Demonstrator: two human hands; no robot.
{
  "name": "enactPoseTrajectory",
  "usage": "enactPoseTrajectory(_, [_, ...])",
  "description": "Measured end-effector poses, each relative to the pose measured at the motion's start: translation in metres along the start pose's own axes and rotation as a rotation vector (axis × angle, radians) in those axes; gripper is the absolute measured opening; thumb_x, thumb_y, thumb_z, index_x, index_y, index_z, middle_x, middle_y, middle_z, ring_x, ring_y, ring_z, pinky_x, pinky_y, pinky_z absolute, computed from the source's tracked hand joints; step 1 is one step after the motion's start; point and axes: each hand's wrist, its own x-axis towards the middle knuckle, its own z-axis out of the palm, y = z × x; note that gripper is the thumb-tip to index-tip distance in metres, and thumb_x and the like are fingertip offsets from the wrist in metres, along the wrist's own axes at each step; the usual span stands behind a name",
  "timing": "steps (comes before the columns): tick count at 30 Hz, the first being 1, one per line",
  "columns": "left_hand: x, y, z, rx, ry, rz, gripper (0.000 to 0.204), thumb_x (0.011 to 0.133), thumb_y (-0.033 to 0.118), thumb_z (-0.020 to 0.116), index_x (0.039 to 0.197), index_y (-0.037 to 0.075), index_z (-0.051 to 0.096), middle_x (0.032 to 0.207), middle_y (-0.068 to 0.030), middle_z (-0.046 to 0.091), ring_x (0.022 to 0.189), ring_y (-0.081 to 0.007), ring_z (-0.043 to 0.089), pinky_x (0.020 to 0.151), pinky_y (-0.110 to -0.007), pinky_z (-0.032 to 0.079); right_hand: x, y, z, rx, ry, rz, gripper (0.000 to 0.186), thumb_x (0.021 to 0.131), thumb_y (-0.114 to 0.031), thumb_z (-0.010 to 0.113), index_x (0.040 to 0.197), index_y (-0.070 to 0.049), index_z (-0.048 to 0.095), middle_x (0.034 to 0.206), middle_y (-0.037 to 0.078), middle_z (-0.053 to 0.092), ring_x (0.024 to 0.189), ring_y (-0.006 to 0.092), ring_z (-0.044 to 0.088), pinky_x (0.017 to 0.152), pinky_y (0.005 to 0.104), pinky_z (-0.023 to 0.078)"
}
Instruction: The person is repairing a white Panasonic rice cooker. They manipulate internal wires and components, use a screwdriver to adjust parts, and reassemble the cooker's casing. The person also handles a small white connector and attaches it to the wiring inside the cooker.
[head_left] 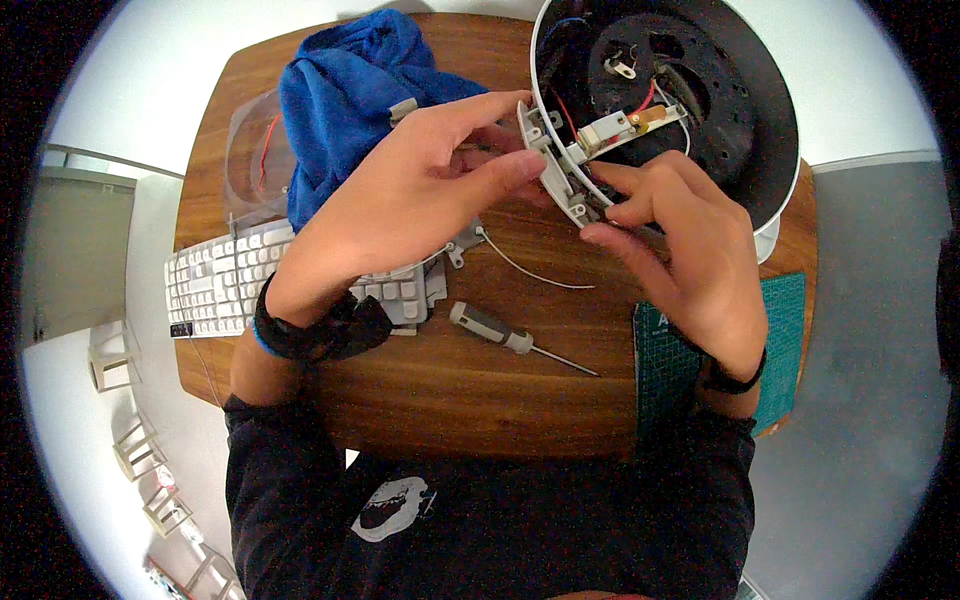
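A round appliance housing [760, 95], white outside and black inside, lies tipped at the far right with its open side toward me. Inside it a small circuit board [650, 122] with red and white wires sits near the rim. My left hand [400, 185] grips a curved light-grey plastic panel [551, 165] against the housing's left edge, thumb on the panel's inner side. At the panel's lower end, my right hand [690, 235] pinches with thumb and fingers by the rim. What exactly lies between those fingertips is partly hidden.
A grey-handled screwdriver [490, 328] lies mid-table below a loose white cable [530, 275]. At left are a white keyboard [215, 275], a blue cloth [345, 90] and a clear plastic container [245, 165]. A green cutting mat [785, 340] lies under my right forearm.
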Motion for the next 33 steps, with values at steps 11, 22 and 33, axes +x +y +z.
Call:
enactPoseTrajectory(11, [0.004, -0.001, 0.008, -0.098, 0.079, -0.028, 0.043, 0.104, 0.012, 0.066, 0.144, 0.0, 0.057, 0.104, -0.0084, 0.077, 0.087, -0.0108, 0.072, 0.077, -0.025, 0.059, 0.0, 0.002, 0.001, 0.003, 0.01, -0.016, 0.03, 0.076, 0.002, 0.085, 0.092, 0.002, 0.06, 0.107, 0.019, 0.075, 0.086, 0.0329, 0.07, 0.073, 0.0373, 0.058])
enactPoseTrajectory(22, [0.002, 0.003, 0.009, 0.045, 0.182, -0.014, 0.04, 0.098, 0.013, 0.075, 0.134, -0.001, 0.067, 0.093, -0.0061, 0.078, 0.077, -0.0071, 0.069, 0.067, -0.022, 0.056, 0.0, 0.002, 0.002, -0.024, 0.0, -0.023, 0.03, 0.076, 0.002, 0.084, 0.092, 0.002, 0.059, 0.106, 0.02, 0.076, 0.087, 0.0336, 0.07, 0.074, 0.0383, 0.057])
enactPoseTrajectory(33, [0.004, -0.008, 0.012, 0.341, 0.324, 0.05, 0.013, 0.097, 0.012, 0.075, 0.101, 0.0, 0.07, 0.085, -0.0038, 0.072, 0.079, -0.0088, 0.069, 0.068, -0.025, 0.055, 0.001, 0.001, 0.002, -0.022, 0.001, -0.068, 0.029, 0.074, -0.002, 0.086, 0.092, 0.001, 0.064, 0.107, 0.017, 0.076, 0.085, 0.0332, 0.068, 0.072, 0.0394, 0.056])
